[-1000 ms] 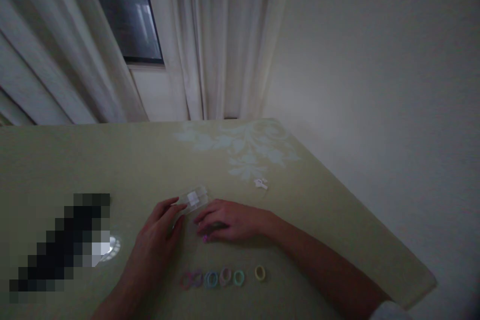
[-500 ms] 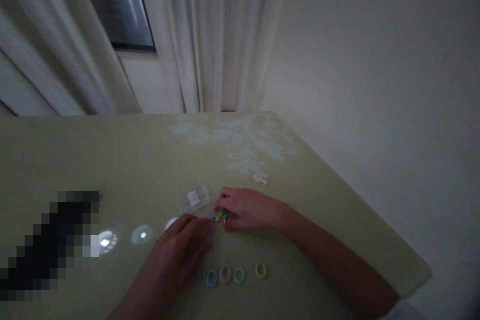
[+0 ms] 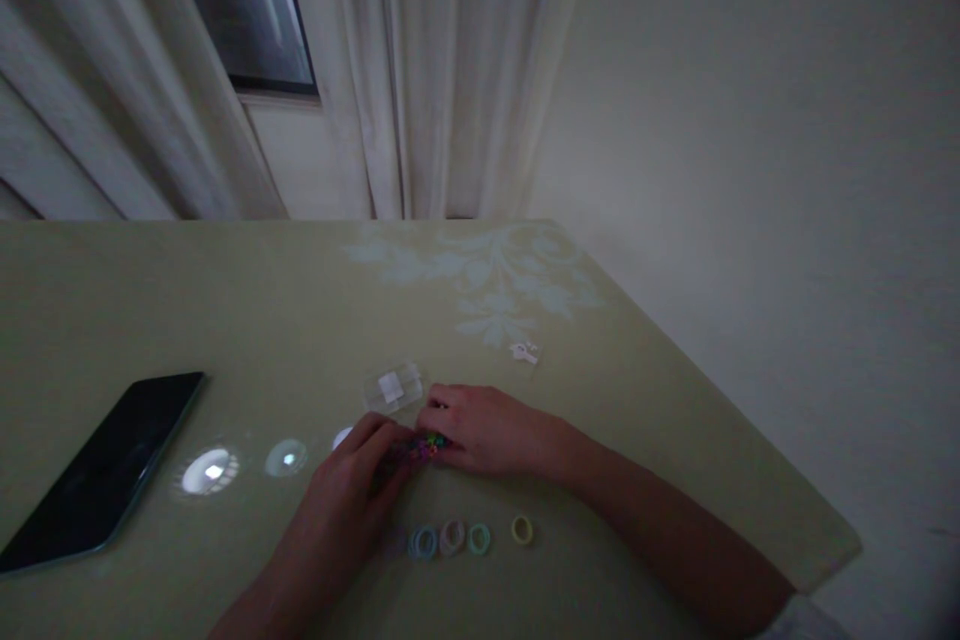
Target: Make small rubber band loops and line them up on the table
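My left hand (image 3: pixel 354 480) rests at the middle of the table, its fingers curled down against a small pile of tiny multicoloured pieces (image 3: pixel 429 446), perhaps mini hair clips. From the other side my right hand (image 3: pixel 480 430) cups the same pile, fingers bent around it. Purple, pink and green pieces show between the two hands; the fingers cover the rest. Just beyond them lies a clear plastic box (image 3: pixel 394 388) with a white label. Nearer to me, pastel hair ties sit in a row: blue (image 3: pixel 424 542), pink (image 3: pixel 452 537), green (image 3: pixel 479 539) and yellow (image 3: pixel 523 531).
A dark-screened phone or tablet (image 3: pixel 105 470) lies on the left of the pale green table (image 3: pixel 247 310). A small clear packet with a white piece (image 3: pixel 525 352) is beyond my right hand. Curtains (image 3: pixel 427 70) hang behind the table, and a wall stands to the right.
My hands have come closer together around the colourful pieces, and fewer of them show. The right hand has shifted slightly left. The hair ties and box stay put while the view moves a little.
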Demonstrator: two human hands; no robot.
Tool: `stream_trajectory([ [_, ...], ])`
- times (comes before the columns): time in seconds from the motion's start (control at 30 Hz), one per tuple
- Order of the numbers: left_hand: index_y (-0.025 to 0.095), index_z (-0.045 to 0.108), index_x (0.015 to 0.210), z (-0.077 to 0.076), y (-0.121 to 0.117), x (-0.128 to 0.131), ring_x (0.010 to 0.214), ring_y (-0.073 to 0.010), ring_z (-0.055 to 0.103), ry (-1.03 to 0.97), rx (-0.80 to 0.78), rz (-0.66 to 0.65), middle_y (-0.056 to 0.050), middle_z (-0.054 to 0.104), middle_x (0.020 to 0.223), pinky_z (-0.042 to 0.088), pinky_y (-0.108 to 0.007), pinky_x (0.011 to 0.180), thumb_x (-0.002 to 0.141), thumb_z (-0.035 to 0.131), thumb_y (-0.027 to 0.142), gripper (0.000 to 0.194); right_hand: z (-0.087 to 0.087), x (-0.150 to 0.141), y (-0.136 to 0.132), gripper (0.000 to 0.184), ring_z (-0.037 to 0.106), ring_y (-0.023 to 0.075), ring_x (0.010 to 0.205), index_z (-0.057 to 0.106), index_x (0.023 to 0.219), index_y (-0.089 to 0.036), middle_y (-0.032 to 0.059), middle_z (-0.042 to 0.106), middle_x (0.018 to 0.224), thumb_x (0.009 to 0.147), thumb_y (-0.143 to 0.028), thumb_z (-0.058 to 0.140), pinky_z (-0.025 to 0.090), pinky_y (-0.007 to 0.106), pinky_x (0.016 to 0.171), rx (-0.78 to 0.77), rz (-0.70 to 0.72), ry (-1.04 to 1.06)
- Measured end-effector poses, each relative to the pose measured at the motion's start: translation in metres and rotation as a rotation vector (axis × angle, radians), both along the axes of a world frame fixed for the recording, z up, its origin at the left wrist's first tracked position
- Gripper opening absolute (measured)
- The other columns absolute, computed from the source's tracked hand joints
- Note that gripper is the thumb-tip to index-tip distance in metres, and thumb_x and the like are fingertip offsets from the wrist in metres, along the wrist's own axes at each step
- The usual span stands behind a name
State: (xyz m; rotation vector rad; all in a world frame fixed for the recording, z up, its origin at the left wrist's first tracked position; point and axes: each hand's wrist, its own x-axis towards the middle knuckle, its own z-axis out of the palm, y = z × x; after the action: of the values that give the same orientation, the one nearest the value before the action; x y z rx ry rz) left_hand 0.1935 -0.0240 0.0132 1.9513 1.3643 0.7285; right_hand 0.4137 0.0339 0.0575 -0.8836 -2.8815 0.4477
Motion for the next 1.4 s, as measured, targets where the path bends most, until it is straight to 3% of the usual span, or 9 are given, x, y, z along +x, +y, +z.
stream_trajectory([
  [0.3,0.028,0.075,0.105,-0.001,0.001,0.000,0.094,-0.0247,0.072,0.037,-0.023,-0.045,-0.006,0.074,0.104,0.056,-0.037,0.083,0.101,0.058,0.038,0.020,0.004,-0.001,-0.004,0.015,0.068,0.0220,0.084,0.070,0.106,-0.020,0.0068,0.069,0.103,0.100,-0.034,0.070,0.048,0.031,0.066,0.023,-0.014,-0.044],
  [0.43,0.028,0.075,0.109,0.005,0.006,-0.011,0.084,-0.0217,0.071,0.024,-0.011,-0.066,-0.005,0.073,0.103,0.057,-0.032,0.074,0.097,0.064,0.043,0.023,0.007,0.001,-0.005,0.017,0.063,0.0189,0.073,0.072,0.104,-0.020,0.0051,0.068,0.097,0.101,-0.037,0.068,0.044,0.030,0.062,0.009,-0.020,-0.049],
  [0.53,0.027,0.075,0.116,0.003,0.014,-0.026,0.073,-0.0188,0.067,0.010,0.139,0.070,-0.005,0.070,0.105,0.057,-0.030,0.064,0.096,0.063,0.052,0.035,0.013,0.004,-0.004,0.016,0.062,0.0175,0.072,0.071,0.106,-0.021,0.0047,0.068,0.098,0.103,-0.036,0.065,0.040,0.029,0.060,0.003,-0.005,-0.112],
  [0.6,0.029,0.073,0.125,-0.004,0.021,-0.035,0.083,-0.0206,0.070,0.069,0.242,0.175,-0.008,0.068,0.120,0.060,-0.033,0.072,0.099,0.058,0.051,0.037,0.016,0.006,-0.003,0.015,0.063,0.0173,0.075,0.071,0.108,-0.022,0.0045,0.068,0.101,0.103,-0.035,0.063,0.037,0.028,0.060,-0.029,0.018,-0.156],
  [0.67,0.029,0.074,0.125,-0.012,0.025,-0.042,0.101,-0.0258,0.072,0.135,0.326,0.199,-0.010,0.066,0.131,0.062,-0.041,0.088,0.100,0.057,0.050,0.037,0.019,0.009,-0.002,0.012,0.063,0.0176,0.079,0.070,0.109,-0.023,0.0040,0.068,0.103,0.103,-0.030,0.063,0.035,0.028,0.061,-0.058,0.040,-0.188],
  [0.8,0.028,0.078,0.116,-0.021,0.030,-0.047,0.111,-0.0287,0.074,0.177,0.362,0.144,-0.010,0.068,0.138,0.062,-0.043,0.094,0.102,0.051,0.048,0.036,0.026,0.012,-0.002,0.018,0.063,0.0182,0.083,0.070,0.112,-0.025,0.0042,0.068,0.107,0.099,-0.017,0.060,0.031,0.029,0.061,-0.070,0.036,-0.240],
  [1.07,0.026,0.081,0.102,-0.014,0.026,-0.037,0.110,-0.0284,0.076,0.115,0.347,0.063,-0.011,0.073,0.131,0.064,-0.040,0.092,0.102,0.052,0.048,0.036,0.035,0.012,-0.006,0.017,0.065,0.0194,0.085,0.072,0.110,-0.022,0.0055,0.072,0.107,0.096,-0.014,0.064,0.034,0.029,0.063,-0.076,0.008,-0.267],
  [1.23,0.028,0.080,0.110,-0.005,0.018,-0.027,0.107,-0.0271,0.076,0.045,0.372,0.020,-0.010,0.075,0.122,0.063,-0.038,0.092,0.101,0.059,0.047,0.030,0.041,0.020,-0.003,0.013,0.069,0.0217,0.092,0.074,0.107,-0.021,0.0066,0.074,0.105,0.095,-0.018,0.069,0.041,0.029,0.068,-0.082,-0.029,-0.289],
  [1.4,0.029,0.079,0.111,0.001,0.009,-0.016,0.101,-0.0242,0.076,0.101,0.314,-0.186,-0.007,0.077,0.115,0.062,-0.032,0.086,0.101,0.062,0.038,0.022,0.047,0.019,-0.004,0.022,0.071,0.0264,0.097,0.075,0.112,-0.018,0.0105,0.075,0.109,0.095,-0.032,0.072,0.046,0.031,0.074,-0.074,-0.111,-0.343],
])
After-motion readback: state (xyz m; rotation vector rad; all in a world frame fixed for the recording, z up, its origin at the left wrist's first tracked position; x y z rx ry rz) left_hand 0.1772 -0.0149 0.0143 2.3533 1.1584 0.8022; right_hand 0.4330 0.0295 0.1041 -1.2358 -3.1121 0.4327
